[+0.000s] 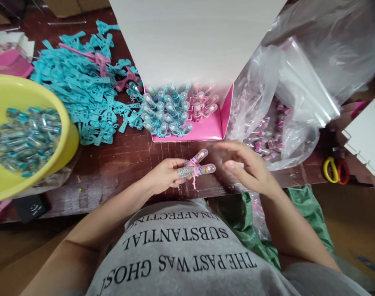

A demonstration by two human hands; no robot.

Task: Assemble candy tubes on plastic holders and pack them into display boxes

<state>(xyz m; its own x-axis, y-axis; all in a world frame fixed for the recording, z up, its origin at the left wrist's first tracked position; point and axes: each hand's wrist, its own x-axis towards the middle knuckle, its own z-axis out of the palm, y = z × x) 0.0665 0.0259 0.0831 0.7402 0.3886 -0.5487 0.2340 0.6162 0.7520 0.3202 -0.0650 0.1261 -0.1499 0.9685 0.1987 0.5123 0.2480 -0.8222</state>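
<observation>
My left hand [162,176] is closed on a pink plastic piece [194,169] in front of the display box. Two clear round-tipped tubes [207,169] with colourful bits inside point right from it. Silvery wrapping covers one finger of this hand. My right hand [247,166] is to the right, apart from the pink piece, its fingers stretched out and slightly blurred; nothing shows in it. Behind both hands stands the pink display box [205,130] with its tall white lid [196,41] raised. Several turquoise pieces with clear tubes [165,109] fill its left side, and several pink ones [205,100] stand farther right.
A yellow basin [64,135] of turquoise-capped tubes [30,137] stands at left. Behind it lies a heap of turquoise plastic parts [82,90] with a few pink ones. To the right, a clear plastic bag [261,90] covers pink-capped tubes; scissors [335,169] lie beyond.
</observation>
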